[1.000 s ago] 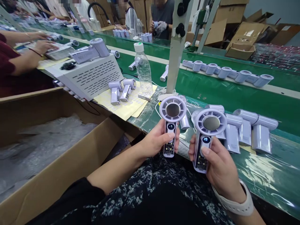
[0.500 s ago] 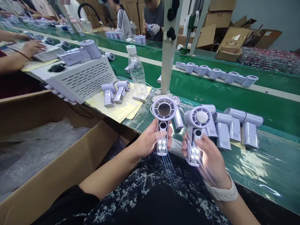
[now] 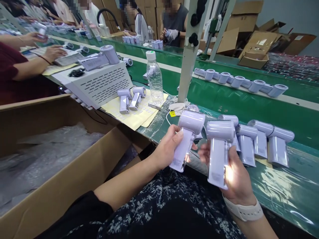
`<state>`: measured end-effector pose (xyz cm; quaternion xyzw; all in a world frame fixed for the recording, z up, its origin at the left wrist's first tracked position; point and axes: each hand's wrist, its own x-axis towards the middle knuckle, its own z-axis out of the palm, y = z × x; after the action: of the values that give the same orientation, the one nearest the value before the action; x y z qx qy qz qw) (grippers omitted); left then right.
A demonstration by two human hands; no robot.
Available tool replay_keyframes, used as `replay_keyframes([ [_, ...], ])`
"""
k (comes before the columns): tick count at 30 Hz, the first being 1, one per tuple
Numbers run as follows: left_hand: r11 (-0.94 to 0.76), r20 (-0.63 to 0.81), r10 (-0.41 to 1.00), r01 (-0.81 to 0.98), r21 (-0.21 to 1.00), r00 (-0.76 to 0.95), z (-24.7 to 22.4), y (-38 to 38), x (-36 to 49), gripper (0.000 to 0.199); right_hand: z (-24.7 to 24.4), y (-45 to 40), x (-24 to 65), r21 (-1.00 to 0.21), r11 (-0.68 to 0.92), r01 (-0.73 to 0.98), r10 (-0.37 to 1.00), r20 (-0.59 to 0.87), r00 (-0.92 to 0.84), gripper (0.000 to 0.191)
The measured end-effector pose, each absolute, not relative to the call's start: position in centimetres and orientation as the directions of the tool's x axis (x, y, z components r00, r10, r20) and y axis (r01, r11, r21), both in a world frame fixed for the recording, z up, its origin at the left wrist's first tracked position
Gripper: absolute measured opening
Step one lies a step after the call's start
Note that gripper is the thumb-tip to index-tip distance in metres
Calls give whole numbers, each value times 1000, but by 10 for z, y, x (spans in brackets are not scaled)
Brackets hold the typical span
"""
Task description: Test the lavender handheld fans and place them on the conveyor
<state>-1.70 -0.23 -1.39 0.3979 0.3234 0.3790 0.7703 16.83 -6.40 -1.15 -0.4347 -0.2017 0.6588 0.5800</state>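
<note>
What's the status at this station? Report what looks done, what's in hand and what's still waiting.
Looks done: two fans lie apart on the yellow sheet, though their state cannot be confirmed. In hand: the left hand grips one fan and the right hand another fan, both side-on, light glowing on the right palm. Left: a cluster of fans rests on the green bench beside the right hand.

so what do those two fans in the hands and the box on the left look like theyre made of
Left-hand fan and right-hand fan: likely moulded plastic, pale lilac with a smooth satin sheen. Box: brown corrugated cardboard, matte, with a raw cut edge.
</note>
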Motion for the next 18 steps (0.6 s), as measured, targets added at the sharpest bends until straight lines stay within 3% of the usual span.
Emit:
replay_keyframes([
  [5,355,-108,806,-329,875,582,13,-17,-24,42,14,-74,164,-774,-208,-598,970,-242,-24,37],
  [10,339,-60,814,-388,857,578,36,-23,-28,38,29,-78,166,-865,-70,-497,972,-171,161,22],
  [15,528,-168,735,-398,750,657,15,-8,-17,56,21,-63,169,-778,-242,-580,946,-321,36,30],
  [18,634,-237,677,-389,668,697,5,-5,-14,54,19,-61,165,-703,-316,-638,928,-368,-54,32],
])
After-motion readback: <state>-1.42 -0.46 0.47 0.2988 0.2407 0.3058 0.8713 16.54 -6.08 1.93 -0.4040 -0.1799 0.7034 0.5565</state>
